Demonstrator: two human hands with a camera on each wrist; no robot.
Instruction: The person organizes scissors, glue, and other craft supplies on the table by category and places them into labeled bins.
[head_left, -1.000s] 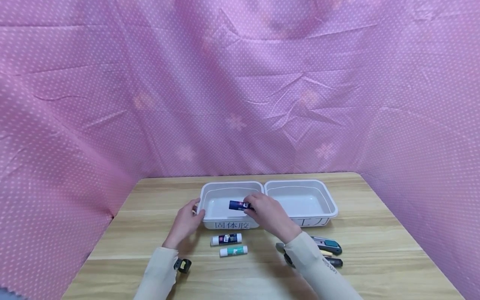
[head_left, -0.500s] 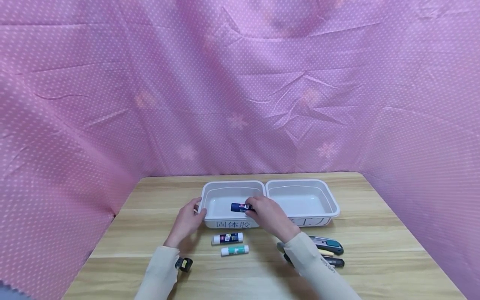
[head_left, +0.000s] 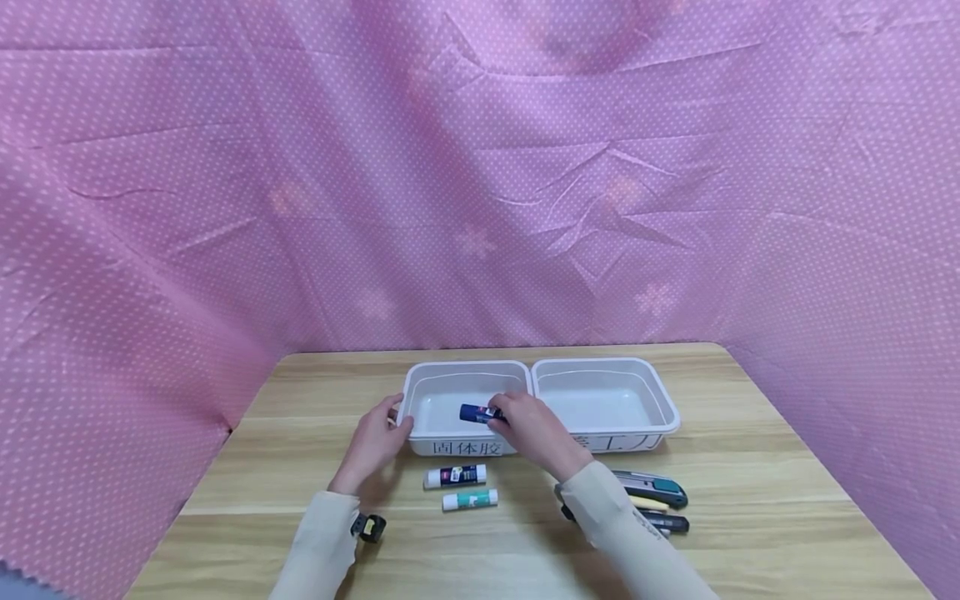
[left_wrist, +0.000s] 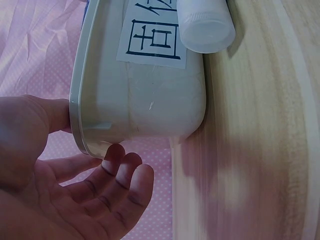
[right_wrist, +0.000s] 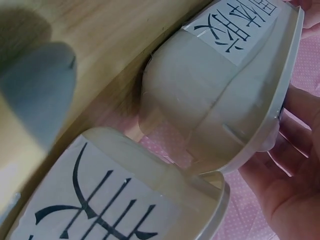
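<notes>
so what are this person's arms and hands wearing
The left hand and right hand are ungloved. The left sleeve and right sleeve are cream, the right bearing small dark marks. A black device with a yellow patch sits at the left sleeve.

The right hand [head_left: 537, 433] covers one end of a dark blue cylindrical glue stick [head_left: 477, 413], whose print is too small to read. Nearer the body than that hand, its beige fabric sleeve [head_left: 622, 533] hides part of a black-and-teal plastic utility knife [head_left: 651, 487]. The wrist also covers part of a white paper label [head_left: 618, 442] beside it. Above the left hand [head_left: 375, 442], the left wrist view's top edge cuts off a white rectangular plastic box [left_wrist: 160, 100] and a ribbed white plastic cap [left_wrist: 206, 27]. Well apart from the right hand, a rounded grey shape [right_wrist: 42, 87] is too blurred to name.
</notes>
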